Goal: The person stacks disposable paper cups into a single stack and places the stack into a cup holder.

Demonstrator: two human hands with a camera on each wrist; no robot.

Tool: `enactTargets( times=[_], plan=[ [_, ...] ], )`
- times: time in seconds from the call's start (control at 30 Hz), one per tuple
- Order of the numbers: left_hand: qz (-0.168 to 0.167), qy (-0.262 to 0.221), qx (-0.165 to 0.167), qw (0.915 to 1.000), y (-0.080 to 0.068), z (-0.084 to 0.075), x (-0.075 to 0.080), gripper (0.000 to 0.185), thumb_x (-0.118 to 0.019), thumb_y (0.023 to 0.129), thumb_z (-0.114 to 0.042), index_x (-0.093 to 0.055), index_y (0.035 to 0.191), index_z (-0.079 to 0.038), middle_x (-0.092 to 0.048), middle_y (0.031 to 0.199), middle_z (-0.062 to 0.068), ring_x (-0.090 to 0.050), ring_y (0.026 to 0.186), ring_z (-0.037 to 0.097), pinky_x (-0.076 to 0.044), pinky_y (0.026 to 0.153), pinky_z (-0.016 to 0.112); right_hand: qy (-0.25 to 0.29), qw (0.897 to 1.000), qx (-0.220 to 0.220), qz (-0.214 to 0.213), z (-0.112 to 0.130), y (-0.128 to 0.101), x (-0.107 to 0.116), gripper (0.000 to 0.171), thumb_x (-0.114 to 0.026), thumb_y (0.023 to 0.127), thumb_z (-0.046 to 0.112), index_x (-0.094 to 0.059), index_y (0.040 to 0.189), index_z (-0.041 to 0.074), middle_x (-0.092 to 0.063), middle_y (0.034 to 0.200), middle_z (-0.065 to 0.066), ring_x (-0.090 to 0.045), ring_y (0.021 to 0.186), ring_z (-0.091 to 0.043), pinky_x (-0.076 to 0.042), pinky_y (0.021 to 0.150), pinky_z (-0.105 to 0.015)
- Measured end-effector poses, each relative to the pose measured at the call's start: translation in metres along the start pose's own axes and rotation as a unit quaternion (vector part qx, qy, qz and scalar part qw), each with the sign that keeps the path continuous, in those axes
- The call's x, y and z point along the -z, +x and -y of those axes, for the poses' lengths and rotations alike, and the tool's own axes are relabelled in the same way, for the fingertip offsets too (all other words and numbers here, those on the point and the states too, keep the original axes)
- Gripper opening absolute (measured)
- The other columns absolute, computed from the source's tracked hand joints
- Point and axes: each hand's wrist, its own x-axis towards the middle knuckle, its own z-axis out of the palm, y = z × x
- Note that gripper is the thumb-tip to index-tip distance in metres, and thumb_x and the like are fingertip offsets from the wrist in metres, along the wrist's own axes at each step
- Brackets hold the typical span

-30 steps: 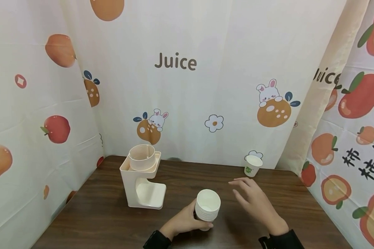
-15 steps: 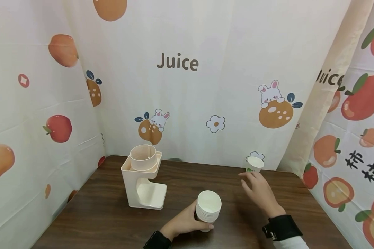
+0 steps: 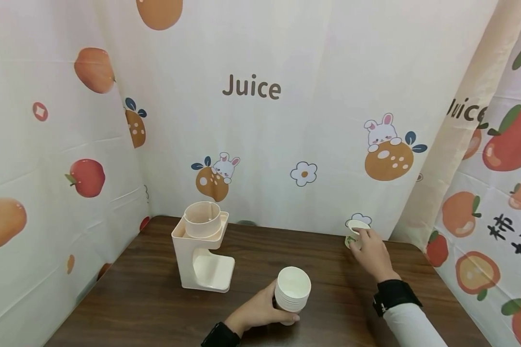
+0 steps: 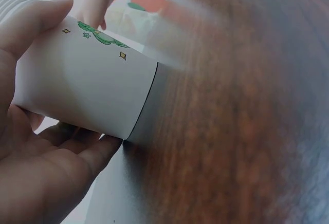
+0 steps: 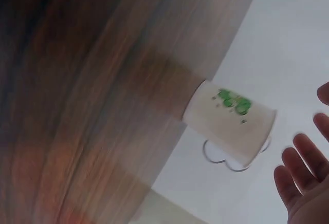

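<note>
My left hand (image 3: 257, 308) grips a stack of nested white paper cups (image 3: 293, 285) near the front middle of the table. In the left wrist view, thumb and fingers curl round the outermost paper cup (image 4: 87, 80), which has a green print, its base right at the tabletop. At the back right stands a single paper cup (image 3: 351, 238) with green printing. My right hand (image 3: 373, 256) reaches over to it, fingertips overlapping its rim in the head view. The right wrist view shows fingers (image 5: 308, 175) extended and spread beside the cup's rim.
A cream-coloured stand (image 3: 184, 258) with a round open container (image 3: 202, 219) on top stands on the left of the dark wooden table (image 3: 147, 308). A fruit-printed curtain (image 3: 265, 135) hangs along the table's back and sides.
My right hand has moved away from me and to the right, up to the single paper cup. The left hand keeps holding the cup stack in place. The head view has shifted slightly.
</note>
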Motion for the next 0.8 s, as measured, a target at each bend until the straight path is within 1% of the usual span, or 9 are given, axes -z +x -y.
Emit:
enactTargets(
  times=[0.07,0.13,0.2,0.27,0.37,0.43,0.63,0.8],
  plan=[
    [-0.001,0.002,-0.002,1.0,0.0,0.0,0.0,0.085,-0.084,0.082,-0.019,-0.035,0.151,-0.027,-0.056,0.132,-0.009,-0.05,0.124,0.012,-0.028,0.108,0.051,-0.003,1.0,-0.01,0.001,-0.005,0.005,-0.001,0.037,-0.068,0.088,0.009,-0.063,0.12,-0.009,-0.057,0.109,-0.031,-0.054,0.1,-0.048,-0.045,0.08,-0.06],
    [-0.002,0.003,-0.003,1.0,0.0,0.001,0.0,0.085,-0.085,0.082,-0.019,-0.035,0.151,-0.028,-0.056,0.132,-0.009,-0.051,0.124,0.012,-0.029,0.107,0.05,-0.003,1.0,-0.02,0.013,-0.01,0.012,-0.001,0.039,-0.067,0.089,0.01,-0.061,0.123,-0.009,-0.056,0.111,-0.032,-0.052,0.101,-0.049,-0.044,0.08,-0.061],
    [-0.002,0.003,-0.004,1.0,0.001,0.001,0.0,0.086,-0.085,0.082,-0.018,-0.034,0.151,-0.028,-0.056,0.133,-0.009,-0.051,0.124,0.012,-0.029,0.107,0.05,0.002,0.999,-0.032,0.039,-0.014,0.019,-0.001,0.042,-0.065,0.091,0.013,-0.059,0.127,-0.008,-0.054,0.116,-0.033,-0.05,0.105,-0.051,-0.043,0.082,-0.063],
    [-0.001,0.0,-0.002,1.0,0.001,0.001,0.001,0.086,-0.084,0.082,-0.018,-0.034,0.151,-0.028,-0.056,0.133,-0.009,-0.051,0.124,0.013,-0.029,0.108,0.051,0.002,0.996,-0.047,0.075,-0.017,0.025,0.0,0.046,-0.062,0.094,0.018,-0.056,0.133,-0.007,-0.051,0.122,-0.035,-0.047,0.111,-0.052,-0.042,0.085,-0.065],
    [0.001,0.0,0.005,1.0,0.001,0.001,0.001,0.086,-0.084,0.082,-0.018,-0.034,0.151,-0.028,-0.056,0.133,-0.01,-0.051,0.124,0.012,-0.029,0.107,0.051,-0.001,0.99,-0.067,0.122,-0.021,0.034,0.001,0.051,-0.058,0.097,0.024,-0.052,0.139,-0.004,-0.046,0.131,-0.037,-0.043,0.117,-0.055,-0.04,0.087,-0.066],
    [0.0,-0.001,0.01,1.0,0.001,0.001,0.001,0.086,-0.085,0.082,-0.018,-0.034,0.151,-0.028,-0.056,0.133,-0.01,-0.051,0.124,0.012,-0.03,0.107,0.051,-0.006,0.986,-0.078,0.146,-0.024,0.038,0.0,0.053,-0.057,0.098,0.028,-0.05,0.141,-0.002,-0.043,0.135,-0.037,-0.042,0.118,-0.055,-0.041,0.087,-0.067],
    [0.002,-0.005,0.014,0.9999,0.0,-0.001,0.001,0.084,-0.085,0.082,-0.017,-0.036,0.149,-0.03,-0.056,0.132,-0.01,-0.051,0.124,0.012,-0.03,0.107,0.05,-0.014,0.977,-0.1,0.189,-0.033,0.048,-0.008,0.058,-0.06,0.096,0.031,-0.048,0.141,-0.004,-0.041,0.134,-0.041,-0.041,0.117,-0.059,-0.04,0.087,-0.07],
    [0.001,-0.003,0.014,0.9999,0.0,-0.002,0.0,0.084,-0.085,0.082,-0.017,-0.037,0.149,-0.032,-0.056,0.132,-0.011,-0.051,0.124,0.011,-0.03,0.107,0.05,-0.008,0.968,-0.119,0.219,-0.032,0.056,-0.008,0.058,-0.056,0.097,0.031,-0.045,0.143,-0.004,-0.037,0.136,-0.043,-0.037,0.121,-0.061,-0.038,0.09,-0.073]
  ],
)
